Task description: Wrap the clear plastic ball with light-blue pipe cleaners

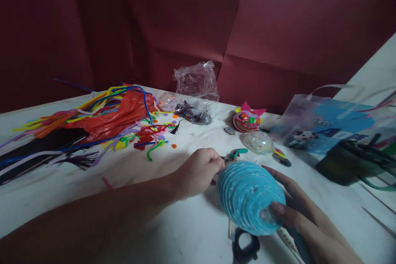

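A rounded form wrapped in ridged light-blue strands [250, 196] is in the middle right, with a greyish patch at its near end. My right hand [305, 214] holds it from the right, thumb on that patch and fingers along the far side. My left hand [202, 171] is closed at the form's left edge; what its fingers pinch is hidden. Just beyond lies a teal-handled tool [238, 154], its dark metal end close to my left fingertips. A black ring-shaped handle [246, 245] lies on the table below the blue form.
Colourful pipe cleaners [108, 101] spill from a red plastic bag [123, 115] at the left. Farther back are a clear bag [198, 80], a dark plastic-wrapped bundle [193, 113] and a pink decorated figure [247, 117]. A dark cup [349, 165] and a printed bag [334, 121] stand right.
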A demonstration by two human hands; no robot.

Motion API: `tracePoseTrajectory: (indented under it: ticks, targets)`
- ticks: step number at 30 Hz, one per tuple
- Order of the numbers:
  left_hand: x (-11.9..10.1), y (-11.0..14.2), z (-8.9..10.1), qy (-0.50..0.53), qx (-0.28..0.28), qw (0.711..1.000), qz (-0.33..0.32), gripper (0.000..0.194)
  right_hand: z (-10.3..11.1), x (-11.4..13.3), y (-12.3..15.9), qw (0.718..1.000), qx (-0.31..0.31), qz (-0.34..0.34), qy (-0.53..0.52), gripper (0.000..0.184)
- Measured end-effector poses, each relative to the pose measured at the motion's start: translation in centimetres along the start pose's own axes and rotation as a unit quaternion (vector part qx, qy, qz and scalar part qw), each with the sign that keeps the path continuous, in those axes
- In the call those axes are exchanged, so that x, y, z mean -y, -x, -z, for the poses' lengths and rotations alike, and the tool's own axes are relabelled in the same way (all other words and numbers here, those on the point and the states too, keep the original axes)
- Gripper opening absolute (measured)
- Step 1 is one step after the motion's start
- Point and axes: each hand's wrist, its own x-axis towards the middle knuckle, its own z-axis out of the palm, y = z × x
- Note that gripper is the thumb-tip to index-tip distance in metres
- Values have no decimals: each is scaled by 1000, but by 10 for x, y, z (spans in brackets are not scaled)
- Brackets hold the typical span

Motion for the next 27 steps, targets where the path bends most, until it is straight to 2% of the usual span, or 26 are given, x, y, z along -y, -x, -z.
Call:
tracePoseTrajectory:
  ticks: [3,8,12,16,23,27]
  targets:
    - [11,-9,4,-11,-23,1000,-12,15,1,0,0,1000,19,-3,-9,54]
    - [20,-18,13,-55,-56,996,-29,23,-11,8,6,998,-46,-30,-30,56]
    - [22,-19,14,-89,-80,991,-66,9,-16,12,7,998,-46,-31,-21,57]
    - [24,-17,12,-115,-69,988,-81,14,-15,12,6,998,-52,-34,-27,58]
    - [17,-15,16,-153,-111,975,-113,21,-17,12,7,997,-62,-40,-18,60]
    - [15,-10,15,-161,-110,971,-139,27,-14,9,5,997,-68,-39,-27,59]
